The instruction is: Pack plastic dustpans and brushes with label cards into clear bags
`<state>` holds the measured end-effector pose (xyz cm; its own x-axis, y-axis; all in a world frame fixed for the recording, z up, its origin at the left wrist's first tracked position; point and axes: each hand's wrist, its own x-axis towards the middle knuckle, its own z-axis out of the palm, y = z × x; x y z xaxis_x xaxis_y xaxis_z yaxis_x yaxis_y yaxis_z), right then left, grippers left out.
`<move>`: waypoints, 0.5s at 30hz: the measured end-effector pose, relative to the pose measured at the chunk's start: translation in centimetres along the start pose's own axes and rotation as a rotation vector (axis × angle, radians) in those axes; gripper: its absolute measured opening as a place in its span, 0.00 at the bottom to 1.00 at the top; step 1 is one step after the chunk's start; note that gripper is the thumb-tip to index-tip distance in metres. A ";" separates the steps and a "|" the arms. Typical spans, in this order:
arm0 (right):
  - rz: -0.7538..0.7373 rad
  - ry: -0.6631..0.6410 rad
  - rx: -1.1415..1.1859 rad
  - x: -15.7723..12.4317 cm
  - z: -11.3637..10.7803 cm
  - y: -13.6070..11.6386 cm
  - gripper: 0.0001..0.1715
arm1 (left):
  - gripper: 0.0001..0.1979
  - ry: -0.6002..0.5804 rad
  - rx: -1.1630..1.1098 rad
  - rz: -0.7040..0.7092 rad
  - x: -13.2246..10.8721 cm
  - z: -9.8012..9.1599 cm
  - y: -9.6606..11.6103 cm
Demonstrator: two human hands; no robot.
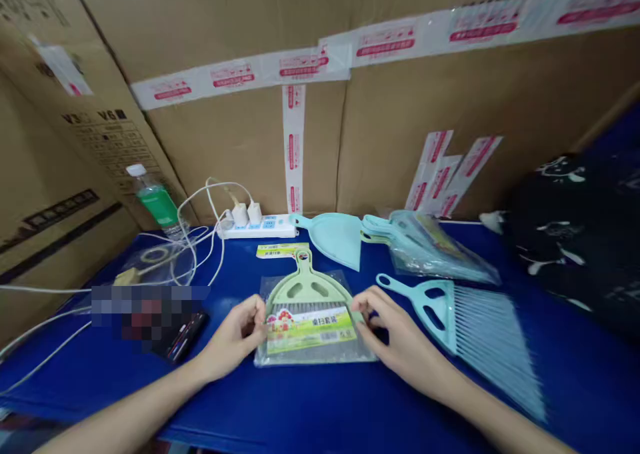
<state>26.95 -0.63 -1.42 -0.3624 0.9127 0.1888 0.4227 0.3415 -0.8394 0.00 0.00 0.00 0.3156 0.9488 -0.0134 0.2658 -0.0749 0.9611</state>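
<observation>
A green hand brush and dustpan set lies in a clear plastic bag in front of me, its handle pointing away. A green and yellow printed label covers part of the grey bristles. At the bag's left edge, the fingers of my left hand are curled closed on the plastic. My right hand pinches the opposite edge. Right of that hand lies a loose light-blue brush with its bristles fanned out. Behind the set is a light-blue dustpan, beside a loose label card.
Bagged light-blue brush sets lie at the back right, near a dark patterned fabric item. A white power strip with plugs and cables, a bottle and a dark box occupy the left. Taped cardboard walls the back.
</observation>
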 end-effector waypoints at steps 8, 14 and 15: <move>0.293 -0.007 0.428 0.8 -0.5 0.7 0.34 | 0.21 0.119 -0.095 -0.053 -0.2 0.1 -0.2; 0.448 -0.235 0.647 -0.1 -1.1 0.0 0.63 | 0.20 0.177 -0.083 0.004 -0.4 0.3 0.0; 0.440 -0.250 0.635 -0.2 -1.1 0.0 0.64 | 0.19 0.171 -0.087 0.013 -0.5 0.3 0.0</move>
<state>27.90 -0.56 -0.92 -0.4792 0.8310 -0.2826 0.0448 -0.2984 -0.9534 0.15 -0.56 -0.08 0.1576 0.9867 0.0390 0.1803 -0.0676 0.9813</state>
